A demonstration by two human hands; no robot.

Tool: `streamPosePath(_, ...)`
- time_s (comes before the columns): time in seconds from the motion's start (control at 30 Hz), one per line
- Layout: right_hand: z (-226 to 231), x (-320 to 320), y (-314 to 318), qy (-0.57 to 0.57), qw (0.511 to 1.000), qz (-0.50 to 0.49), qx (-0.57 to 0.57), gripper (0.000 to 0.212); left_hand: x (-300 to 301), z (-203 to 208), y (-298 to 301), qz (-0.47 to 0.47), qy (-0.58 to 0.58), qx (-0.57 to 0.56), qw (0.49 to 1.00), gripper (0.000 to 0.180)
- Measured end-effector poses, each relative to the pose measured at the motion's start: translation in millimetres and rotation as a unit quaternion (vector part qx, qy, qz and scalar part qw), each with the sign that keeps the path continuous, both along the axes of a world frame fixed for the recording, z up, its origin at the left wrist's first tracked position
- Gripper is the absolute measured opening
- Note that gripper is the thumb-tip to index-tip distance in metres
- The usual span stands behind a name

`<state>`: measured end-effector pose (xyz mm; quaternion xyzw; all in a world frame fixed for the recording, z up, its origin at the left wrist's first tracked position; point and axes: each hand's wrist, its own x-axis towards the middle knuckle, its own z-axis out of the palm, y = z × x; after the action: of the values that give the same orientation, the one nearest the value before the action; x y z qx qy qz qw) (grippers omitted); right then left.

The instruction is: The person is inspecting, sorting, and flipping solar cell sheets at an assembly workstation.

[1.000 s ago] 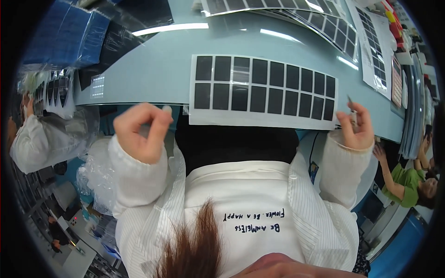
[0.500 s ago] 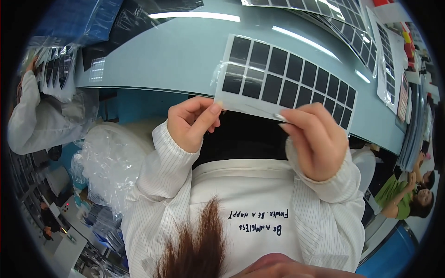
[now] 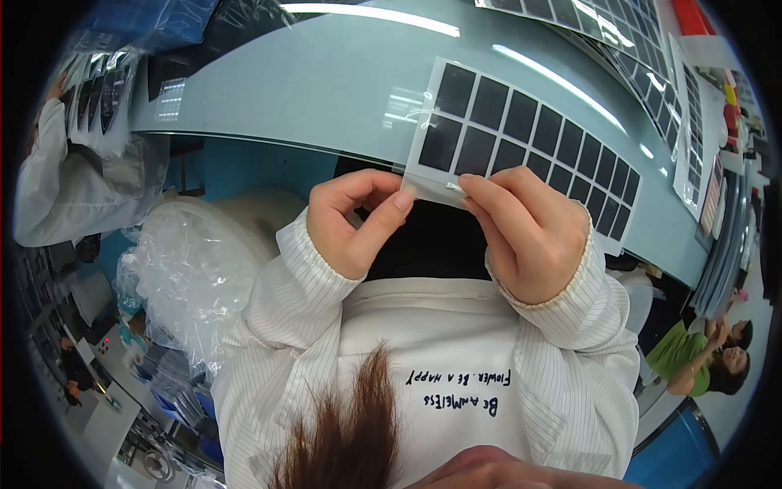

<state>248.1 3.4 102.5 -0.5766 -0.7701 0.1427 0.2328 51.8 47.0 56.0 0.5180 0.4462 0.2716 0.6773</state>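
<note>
A white-backed sheet of black rectangular stickers (image 3: 519, 116) in two rows lies on the glass-topped table, its near edge jutting past the table's edge. My left hand (image 3: 358, 218) pinches the sheet's near left corner between thumb and fingers. In my right hand (image 3: 533, 232), closed fingertips hold a thin pale tool (image 3: 454, 188) against the sheet's near margin, just right of the left hand. Most of the tool is hidden by the fingers, so its kind does not show. The right fingers cover part of the lower sticker row.
More sheets of black rectangles (image 3: 607, 37) lie at the far right. Dark film (image 3: 236, 37) and a blue box (image 3: 138, 24) sit at the far left. A plastic-lined bin (image 3: 191, 277) stands left of me. Other people (image 3: 705, 359) are at the right and left.
My right hand has moved left with the thin tool, closer to the left hand. The sheet and my left hand have shifted a little to the right in view.
</note>
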Motion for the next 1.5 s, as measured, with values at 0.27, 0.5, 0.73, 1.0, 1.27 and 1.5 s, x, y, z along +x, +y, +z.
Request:
streamPosePath(0.27,-3.6,0.2,1.9,-0.034,0.998,0.019,0.043,0.019,2.1,-1.6,-1.6,0.003,0.019,0.013,1.000,0.011)
streamPosePath(0.5,0.4,-10.4,4.0,-0.054,0.997,0.019,0.046,0.022,4.7,1.2,-1.5,0.011,0.037,0.034,0.999,0.013)
streamPosePath(0.73,8.5,-6.5,-1.1,-0.095,0.995,0.015,0.027,0.020,5.5,2.7,-1.9,0.025,0.055,0.049,0.997,0.012)
streamPosePath(1.0,7.6,-3.6,-1.4,-0.103,0.994,0.012,0.035,0.021,0.7,12.4,4.1,-0.020,0.226,0.555,0.801,0.022)
streamPosePath(1.27,9.4,4.2,-4.5,-0.133,0.991,0.023,0.023,0.024,10.8,-2.7,35.5,-0.139,0.222,0.684,0.681,0.022)
streamPosePath(1.5,14.7,30.3,-19.4,-0.152,0.988,0.007,0.013,0.021,12.9,-2.7,33.7,-0.134,0.252,0.681,0.674,0.021)
